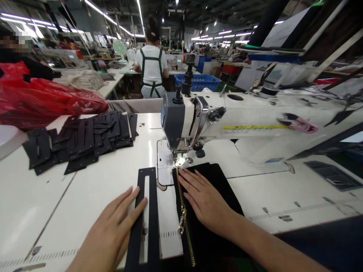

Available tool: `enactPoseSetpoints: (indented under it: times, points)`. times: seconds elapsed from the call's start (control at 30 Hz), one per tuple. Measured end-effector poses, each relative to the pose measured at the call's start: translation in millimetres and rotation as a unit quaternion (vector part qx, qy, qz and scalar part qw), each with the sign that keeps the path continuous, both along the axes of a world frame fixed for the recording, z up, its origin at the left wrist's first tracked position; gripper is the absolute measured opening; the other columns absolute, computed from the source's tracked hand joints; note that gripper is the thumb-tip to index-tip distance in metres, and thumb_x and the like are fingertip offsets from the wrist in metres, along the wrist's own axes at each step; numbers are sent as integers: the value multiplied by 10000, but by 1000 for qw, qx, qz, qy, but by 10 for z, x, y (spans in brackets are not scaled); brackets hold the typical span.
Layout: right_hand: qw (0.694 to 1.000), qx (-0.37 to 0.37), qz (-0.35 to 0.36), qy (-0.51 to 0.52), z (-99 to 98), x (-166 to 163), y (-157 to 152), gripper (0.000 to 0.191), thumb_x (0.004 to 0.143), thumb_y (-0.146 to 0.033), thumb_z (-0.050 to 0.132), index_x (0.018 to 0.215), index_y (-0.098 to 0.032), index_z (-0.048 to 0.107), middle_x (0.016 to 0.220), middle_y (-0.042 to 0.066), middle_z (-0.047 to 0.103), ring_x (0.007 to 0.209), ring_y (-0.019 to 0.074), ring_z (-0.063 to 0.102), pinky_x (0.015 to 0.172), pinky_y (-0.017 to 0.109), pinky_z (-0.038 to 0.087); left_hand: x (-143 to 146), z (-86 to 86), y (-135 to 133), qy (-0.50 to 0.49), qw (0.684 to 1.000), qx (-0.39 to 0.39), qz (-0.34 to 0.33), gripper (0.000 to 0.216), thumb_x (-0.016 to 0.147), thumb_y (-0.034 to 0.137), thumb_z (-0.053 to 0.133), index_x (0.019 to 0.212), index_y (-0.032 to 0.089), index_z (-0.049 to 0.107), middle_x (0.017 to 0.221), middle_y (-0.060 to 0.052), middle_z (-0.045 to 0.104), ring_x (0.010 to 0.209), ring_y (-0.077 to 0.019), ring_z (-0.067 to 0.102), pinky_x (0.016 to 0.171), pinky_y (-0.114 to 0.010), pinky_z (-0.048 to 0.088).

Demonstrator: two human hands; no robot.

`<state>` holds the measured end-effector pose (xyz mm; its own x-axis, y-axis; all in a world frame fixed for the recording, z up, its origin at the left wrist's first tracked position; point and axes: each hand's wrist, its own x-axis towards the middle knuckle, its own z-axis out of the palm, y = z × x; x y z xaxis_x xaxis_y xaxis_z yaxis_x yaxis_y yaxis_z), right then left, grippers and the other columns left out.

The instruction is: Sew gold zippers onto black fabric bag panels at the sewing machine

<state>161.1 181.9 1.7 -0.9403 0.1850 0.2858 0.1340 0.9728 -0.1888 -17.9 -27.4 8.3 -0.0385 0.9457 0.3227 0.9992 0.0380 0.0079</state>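
My left hand [115, 223] is at a long black strip with a rectangular slot [152, 223], its thumb across one side band and its fingertips at the outer edge. This strip stands to the left of the needle plate. My right hand [208, 202] lies flat, fingers stretched out, on folded black fabric [227, 192]. Along the fabric's left edge runs a gold-toothed zipper [181, 196] with a shiny metal pull [182, 223]. The zipper's far end reaches the presser foot of the sewing machine [177, 160], where a small lamp lights the plate.
Many similar black slotted pieces [85, 138] are heaped at the left, beside a red plastic bag [51, 98]. Pink-handled snips [302, 124] rest on the machine arm. Beyond are a blue crate [198, 81] and a co-worker [153, 62] facing away.
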Motion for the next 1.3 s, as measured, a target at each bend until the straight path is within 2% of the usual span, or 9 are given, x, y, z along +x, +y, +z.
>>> enactPoseSetpoints:
  times: [0.1,0.23,0.3,0.47,0.67,0.87,1.0,1.17,1.3]
  points:
    - [999,-10,-11,48,-8,-6,3,394,895,-158,340,1242,-26,472,1300,164,473,1233,228,400,1026,441,351,-89,71,163,-52,997,51,6,376,886,181,354,1228,228,502,1100,-75,604,928,-204,598,767,-312,519]
    - [998,-18,-13,52,-21,-10,-6,374,876,-142,361,1190,-23,526,1263,180,505,1217,258,419,1016,455,362,101,224,472,-56,985,153,-57,357,905,190,350,1225,151,502,1168,-107,580,1052,-218,557,856,-336,495]
    - [998,-31,-5,48,-23,-11,-2,393,861,-118,357,1215,-33,506,1283,177,486,1238,255,391,1023,461,347,241,233,666,-25,983,154,-99,352,900,131,327,1192,100,521,1175,-130,583,1106,-228,531,879,-356,494]
    - [997,-58,10,46,-22,3,33,450,841,-100,348,1279,-39,430,1316,181,448,1282,227,320,1034,459,325,421,43,977,27,993,67,-96,361,865,28,281,1046,35,594,1120,-185,606,1046,-245,579,863,-379,516]
    - [998,-48,8,27,-22,13,36,473,851,-133,337,1301,5,385,1341,205,408,1283,255,311,1039,465,311,444,-67,960,18,995,66,-68,379,886,45,226,969,42,596,1206,-211,538,1174,-270,472,921,-430,470]
    - [997,-67,-30,-21,4,-24,4,526,882,-168,370,1395,-195,259,1406,116,338,1290,245,285,1047,452,269,358,-75,954,45,994,35,-93,327,878,67,285,1088,28,533,1223,-223,517,1199,-286,436,910,-419,461]
    - [994,-103,-28,-31,43,-23,18,516,892,-192,379,1392,-207,255,1415,114,313,1283,256,276,1053,454,230,271,-87,919,50,989,7,-138,323,844,87,332,1105,51,519,1272,-205,475,1262,-294,344,961,-418,395]
    - [980,-192,-53,20,155,-40,86,384,912,-182,336,1277,-107,429,1290,101,451,1190,203,360,1031,369,259,279,-11,934,31,994,-26,-102,314,869,111,292,1074,86,529,1344,-179,411,1232,-271,396,917,-411,411]
    - [967,-228,-104,42,201,-118,79,367,933,-262,324,1241,-128,472,1173,101,509,1070,223,421,937,415,322,284,-8,954,46,992,0,-115,357,877,117,287,1180,86,474,1293,-176,473,1187,-262,448,873,-397,437]
